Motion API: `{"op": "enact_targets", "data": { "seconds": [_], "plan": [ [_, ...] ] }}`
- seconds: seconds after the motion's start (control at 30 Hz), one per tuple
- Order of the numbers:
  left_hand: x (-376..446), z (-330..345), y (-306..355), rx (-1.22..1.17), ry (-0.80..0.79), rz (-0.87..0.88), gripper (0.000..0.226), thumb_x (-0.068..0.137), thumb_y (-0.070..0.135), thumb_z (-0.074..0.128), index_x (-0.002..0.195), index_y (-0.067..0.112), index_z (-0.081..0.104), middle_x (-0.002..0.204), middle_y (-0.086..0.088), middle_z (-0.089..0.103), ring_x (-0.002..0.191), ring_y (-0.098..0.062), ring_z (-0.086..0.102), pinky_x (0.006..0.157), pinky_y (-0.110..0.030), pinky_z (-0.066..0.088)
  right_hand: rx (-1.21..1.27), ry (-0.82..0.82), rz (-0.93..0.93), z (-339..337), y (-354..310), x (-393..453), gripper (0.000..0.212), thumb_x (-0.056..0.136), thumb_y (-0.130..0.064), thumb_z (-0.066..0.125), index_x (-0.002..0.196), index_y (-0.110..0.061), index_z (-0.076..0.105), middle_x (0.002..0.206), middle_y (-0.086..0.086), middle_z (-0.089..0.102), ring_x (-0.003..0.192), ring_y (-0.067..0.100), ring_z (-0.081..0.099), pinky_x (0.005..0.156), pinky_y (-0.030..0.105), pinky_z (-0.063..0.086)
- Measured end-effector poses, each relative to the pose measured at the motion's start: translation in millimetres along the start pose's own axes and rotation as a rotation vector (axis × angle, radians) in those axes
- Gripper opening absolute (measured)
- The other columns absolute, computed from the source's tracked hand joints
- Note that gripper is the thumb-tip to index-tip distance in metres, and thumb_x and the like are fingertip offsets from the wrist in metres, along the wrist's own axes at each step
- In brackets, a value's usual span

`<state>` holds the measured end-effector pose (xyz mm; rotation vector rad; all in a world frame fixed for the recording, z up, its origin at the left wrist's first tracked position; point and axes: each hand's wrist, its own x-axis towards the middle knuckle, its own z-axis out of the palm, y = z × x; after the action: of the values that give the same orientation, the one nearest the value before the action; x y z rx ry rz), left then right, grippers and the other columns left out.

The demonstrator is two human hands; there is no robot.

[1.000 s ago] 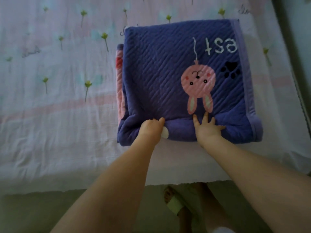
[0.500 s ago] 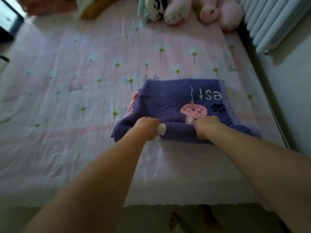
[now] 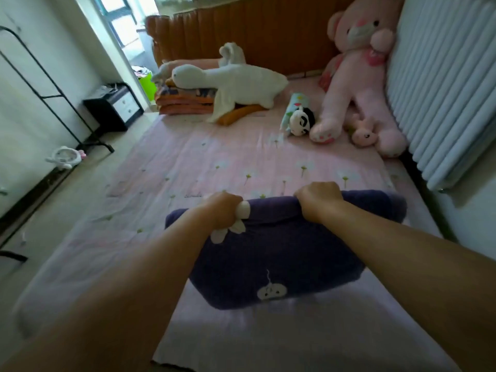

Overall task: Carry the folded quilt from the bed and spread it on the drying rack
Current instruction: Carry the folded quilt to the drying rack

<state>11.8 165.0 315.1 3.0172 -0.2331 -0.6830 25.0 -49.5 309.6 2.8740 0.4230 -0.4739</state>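
Since half a second ago, both my fists have pulled the folded purple quilt up off the sheet, and its rabbit panel now hangs facing me over the near part of the bed. Left hand is clenched tight on the quilt's upper edge, beside a white patch; right hand is balled round the same edge, further right. Pink teddy bear and white goose plush sit by the headboard. Black metal rack stands left.

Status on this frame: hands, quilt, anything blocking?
Left hand and right hand both clenched on the purple quilt. Quilt folded, over the bed. Plush toys at the headboard end, apart.
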Motion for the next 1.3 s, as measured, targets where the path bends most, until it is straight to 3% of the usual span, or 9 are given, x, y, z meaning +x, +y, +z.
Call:
{"op": "enact_targets", "data": {
  "seconds": [0.07,0.3,0.47,0.63,0.7,0.83,0.93,1.07,1.3],
  "plan": [
    [-27,-23,-25,-0.013,0.05,-0.048,0.014,0.088,0.016,0.05,0.099,0.019,0.058,0.116,-0.004,0.063,0.102,-0.026,0.06,0.084,-0.037,0.048,-0.005,0.07,-0.042,-32,-22,-7,0.033,0.09,-0.023,0.051,0.121,-0.03,0.057,0.121,0.002,0.06,0.106,0.026,0.06,0.076,0.035,0.042],
    [-138,-73,-94,0.07,0.171,-0.243,0.02,0.085,0.021,0.051,0.103,0.026,0.057,0.108,0.004,0.064,0.096,-0.021,0.061,0.083,-0.039,0.052,-0.053,0.251,-0.249,-121,-102,-22,0.036,0.091,-0.036,0.05,0.127,-0.033,0.051,0.122,0.003,0.057,0.107,0.023,0.058,0.081,0.034,0.043],
    [-218,-86,-118,0.102,0.268,-0.407,0.02,0.085,0.025,0.053,0.104,0.029,0.055,0.107,0.002,0.064,0.091,-0.02,0.058,0.072,-0.033,0.044,-0.049,0.361,-0.433,-166,-151,-41,0.033,0.088,-0.034,0.054,0.121,-0.036,0.054,0.117,-0.001,0.057,0.104,0.02,0.057,0.083,0.034,0.043],
    [-295,-103,-137,0.157,0.318,-0.579,0.02,0.085,0.026,0.052,0.105,0.028,0.053,0.111,0.001,0.064,0.098,-0.021,0.061,0.074,-0.035,0.047,0.017,0.478,-0.615,-203,-202,-67,0.026,0.092,-0.029,0.054,0.117,-0.026,0.058,0.116,0.003,0.061,0.105,0.022,0.06,0.089,0.035,0.047],
    [-321,-108,-145,0.183,0.348,-0.645,0.021,0.087,0.026,0.051,0.109,0.027,0.052,0.114,0.001,0.063,0.101,-0.021,0.06,0.074,-0.034,0.045,0.03,0.555,-0.674,-218,-223,-74,0.023,0.093,-0.026,0.052,0.115,-0.022,0.06,0.112,0.005,0.064,0.102,0.024,0.062,0.082,0.034,0.048],
    [-372,-111,-165,0.219,0.409,-0.772,0.025,0.089,0.027,0.051,0.114,0.023,0.051,0.116,-0.002,0.062,0.104,-0.023,0.06,0.073,-0.033,0.04,0.02,0.716,-0.778,-242,-276,-86,0.022,0.094,-0.034,0.051,0.113,-0.032,0.061,0.109,-0.002,0.065,0.099,0.019,0.063,0.084,0.035,0.047],
    [-405,-105,-197,0.228,0.427,-0.855,0.029,0.088,0.028,0.053,0.116,0.022,0.05,0.114,-0.003,0.063,0.101,-0.024,0.061,0.073,-0.034,0.042,0.017,0.811,-0.845,-257,-326,-91,0.024,0.093,-0.03,0.051,0.114,-0.033,0.062,0.106,-0.003,0.065,0.095,0.019,0.065,0.077,0.034,0.049],
    [-447,-85,-269,0.204,0.405,-0.973,0.029,0.086,0.027,0.057,0.115,0.024,0.051,0.113,-0.001,0.064,0.098,-0.022,0.061,0.072,-0.032,0.042,-0.054,0.827,-0.916,-273,-424,-94,0.027,0.093,-0.025,0.048,0.116,-0.035,0.06,0.107,-0.004,0.066,0.099,0.02,0.063,0.07,0.033,0.039],
    [-508,-75,-399,0.143,0.381,-1.026,0.019,0.085,0.031,0.058,0.102,0.024,0.052,0.106,0.002,0.064,0.092,-0.02,0.061,0.072,-0.031,0.043,-0.059,0.759,-0.975,-303,-580,-91,0.027,0.093,-0.026,0.049,0.116,-0.035,0.06,0.11,-0.003,0.065,0.101,0.019,0.063,0.072,0.033,0.039]
  ]
}}
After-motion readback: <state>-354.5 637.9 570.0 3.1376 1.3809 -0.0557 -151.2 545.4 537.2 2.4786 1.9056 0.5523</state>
